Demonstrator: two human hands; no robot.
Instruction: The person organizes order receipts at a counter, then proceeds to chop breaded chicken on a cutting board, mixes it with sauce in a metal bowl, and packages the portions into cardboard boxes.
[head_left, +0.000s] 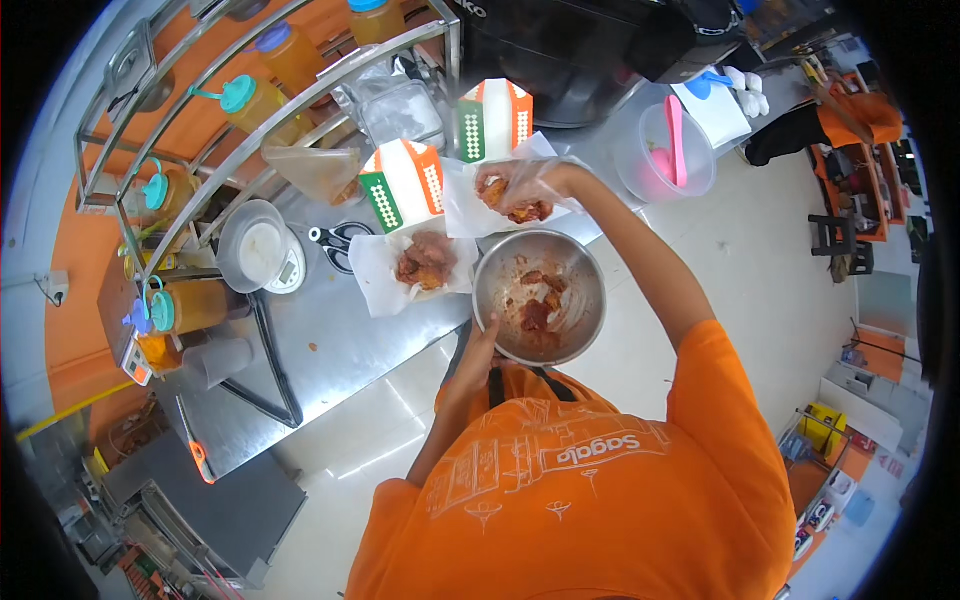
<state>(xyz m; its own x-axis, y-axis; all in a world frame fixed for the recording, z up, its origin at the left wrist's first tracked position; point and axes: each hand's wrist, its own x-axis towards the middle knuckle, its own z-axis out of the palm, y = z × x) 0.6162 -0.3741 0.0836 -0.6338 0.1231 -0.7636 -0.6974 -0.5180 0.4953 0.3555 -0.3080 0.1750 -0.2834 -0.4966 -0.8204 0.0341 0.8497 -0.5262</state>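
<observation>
My left hand (480, 351) grips the near rim of a stainless steel mixing bowl (591, 300), which holds several reddish sauced food pieces (536, 316). My right hand (544, 185), in a clear plastic glove, is over sauced pieces (491, 192) in a paper-lined takeaway box (457, 202); whether its fingers grip a piece is unclear. Left of the bowl, a second lined box (379, 289) holds more sauced pieces (426, 261). The orange, green and white lids (409, 182) of the boxes stand up behind them.
On the steel counter (337, 352) are black-handled scissors (341, 240), a kitchen scale (289, 270) with a plastic tub and black tongs (281, 375). A metal rack (300, 97) with sauce bottles lines the back. A tub (652, 180) with pink utensils stands right; another person (855, 120) is far right.
</observation>
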